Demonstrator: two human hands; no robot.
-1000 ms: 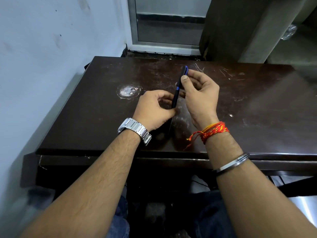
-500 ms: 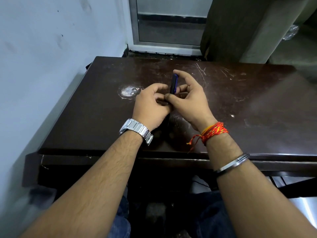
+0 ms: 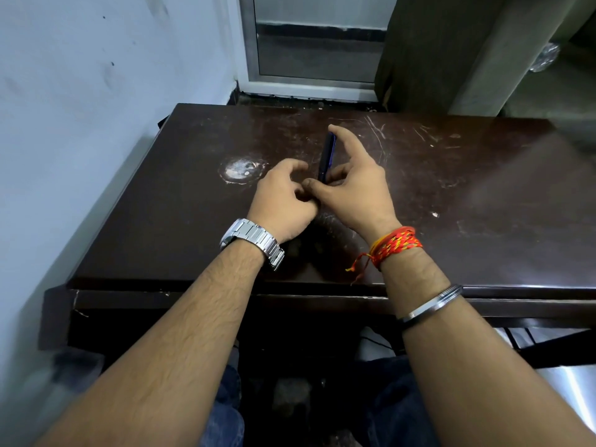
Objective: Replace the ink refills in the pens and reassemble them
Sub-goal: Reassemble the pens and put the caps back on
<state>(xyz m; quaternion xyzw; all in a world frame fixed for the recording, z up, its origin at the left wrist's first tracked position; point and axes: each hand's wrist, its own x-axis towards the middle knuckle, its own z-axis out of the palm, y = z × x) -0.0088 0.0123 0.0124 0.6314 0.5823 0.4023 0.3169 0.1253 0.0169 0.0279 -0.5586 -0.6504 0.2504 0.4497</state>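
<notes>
The dark blue pen (image 3: 326,156) stood nearly upright above the table (image 3: 483,188), between both hands. The right hand (image 3: 354,191) pinched its lower part, forefinger reaching to its top. The left hand (image 3: 283,201), fingers curled, apparently gripped its hidden lower end.

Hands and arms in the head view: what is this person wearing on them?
No sleeves or gloves. Behind the left hand sits a silver metal-link watch. Behind the right hand is a red and yellow thread band with loose ends, and farther up the forearm a plain silver bangle.
</notes>
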